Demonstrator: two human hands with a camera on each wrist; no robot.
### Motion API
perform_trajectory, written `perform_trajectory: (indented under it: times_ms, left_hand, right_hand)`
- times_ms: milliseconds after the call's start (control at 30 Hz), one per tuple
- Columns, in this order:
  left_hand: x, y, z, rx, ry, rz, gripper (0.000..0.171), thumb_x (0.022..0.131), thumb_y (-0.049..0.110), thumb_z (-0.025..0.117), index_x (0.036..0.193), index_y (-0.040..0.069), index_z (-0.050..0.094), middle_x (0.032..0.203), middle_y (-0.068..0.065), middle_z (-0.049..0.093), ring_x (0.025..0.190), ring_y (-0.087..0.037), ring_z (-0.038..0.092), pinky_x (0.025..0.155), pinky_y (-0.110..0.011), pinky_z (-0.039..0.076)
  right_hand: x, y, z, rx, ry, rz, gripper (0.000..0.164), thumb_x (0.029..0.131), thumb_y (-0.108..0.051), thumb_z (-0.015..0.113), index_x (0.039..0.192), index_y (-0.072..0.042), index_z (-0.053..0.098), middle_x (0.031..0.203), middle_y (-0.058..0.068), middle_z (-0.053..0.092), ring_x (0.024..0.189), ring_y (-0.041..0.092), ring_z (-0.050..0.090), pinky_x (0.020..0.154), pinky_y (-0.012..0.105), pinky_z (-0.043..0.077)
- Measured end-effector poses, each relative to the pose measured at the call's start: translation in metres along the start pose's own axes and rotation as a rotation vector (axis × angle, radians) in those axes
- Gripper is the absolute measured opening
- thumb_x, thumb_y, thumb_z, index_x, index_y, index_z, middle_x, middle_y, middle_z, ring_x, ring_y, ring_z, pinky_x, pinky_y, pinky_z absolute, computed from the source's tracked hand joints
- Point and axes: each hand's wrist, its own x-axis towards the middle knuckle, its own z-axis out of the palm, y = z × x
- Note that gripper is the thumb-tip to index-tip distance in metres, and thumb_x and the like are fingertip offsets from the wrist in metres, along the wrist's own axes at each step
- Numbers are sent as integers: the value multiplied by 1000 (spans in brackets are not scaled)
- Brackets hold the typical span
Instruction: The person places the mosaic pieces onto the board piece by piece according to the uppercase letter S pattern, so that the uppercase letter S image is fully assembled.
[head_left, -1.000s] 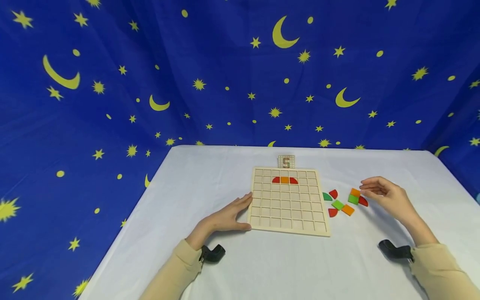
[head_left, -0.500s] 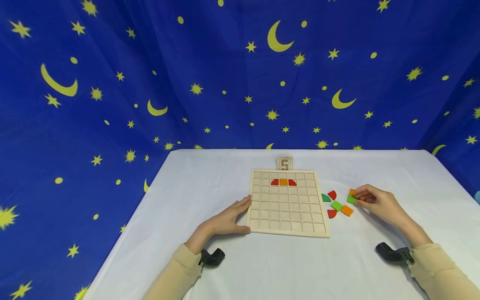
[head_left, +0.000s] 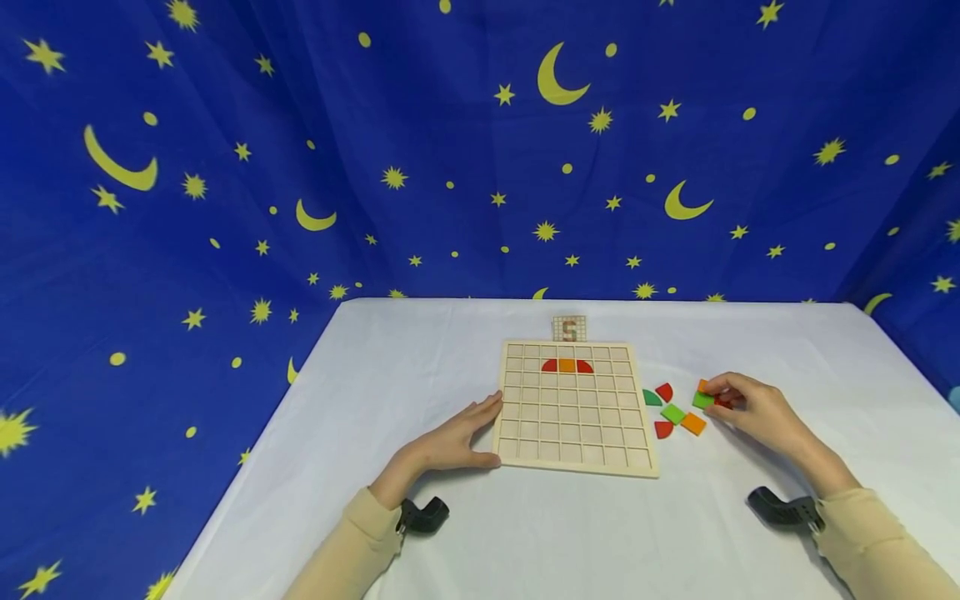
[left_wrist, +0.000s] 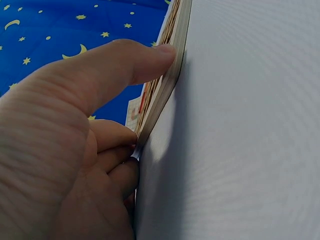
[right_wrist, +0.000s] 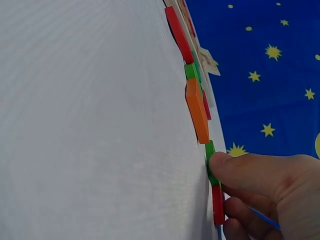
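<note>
A pale wooden grid board (head_left: 576, 462) lies on the table, with two red quarter-circle tiles (head_left: 585, 367) flanking an orange square tile (head_left: 567, 366) in its upper part. My left hand (head_left: 453, 435) rests at the board's left edge, thumb and fingers spread along it; in the left wrist view the thumb touches the rim (left_wrist: 167, 75). My right hand (head_left: 757, 412) bends its fingers over tiles right of the board. In the right wrist view its thumb overlaps a green square tile (right_wrist: 210, 150), beside a red quarter-circle tile (right_wrist: 218, 205). I cannot tell which tile it grips.
Between board and right hand lie an orange square (head_left: 693, 424), a green square (head_left: 673, 413), red quarter-circles (head_left: 663, 429) and a dark green one (head_left: 652, 398). A small pattern card (head_left: 569, 328) with an S sits behind the board. A starry blue curtain (head_left: 450, 125) backs the table.
My right hand has come down and left onto the tiles, its thumb and fingers closing in around the red and green ones. The left hand stays at the board's edge. The head view has tilted slightly.
</note>
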Motion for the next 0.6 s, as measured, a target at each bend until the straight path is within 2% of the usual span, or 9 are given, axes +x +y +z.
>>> perform_trajectory:
  times_ms: [200, 400, 600]
  left_hand:
    - [0, -1, 1, 6, -1, -6, 91, 83, 33, 72, 148, -2, 19, 157, -10, 9, 142, -18, 8, 115, -36, 8]
    - [1, -1, 1, 11, -4, -8, 91, 83, 33, 72, 148, -2, 19, 157, -10, 9, 142, -17, 7, 115, -35, 8]
    - [1, -1, 0, 6, 0, -10, 91, 83, 33, 72, 148, -2, 19, 157, -9, 9, 142, -17, 8, 115, -35, 8]
  right_hand:
    - [1, -1, 3, -6, -28, -8, 28, 74, -5, 78, 99, -7, 66, 89, -1, 66, 78, 10, 56, 66, 19, 48]
    - [1, 1, 4, -15, 7, -42, 30, 73, -2, 78, 100, -6, 66, 95, 5, 66, 78, 8, 54, 66, 15, 47]
    - [5, -3, 2, 1, -25, -24, 31, 73, -5, 80, 101, -4, 66, 94, 6, 66, 78, 11, 54, 65, 18, 48]
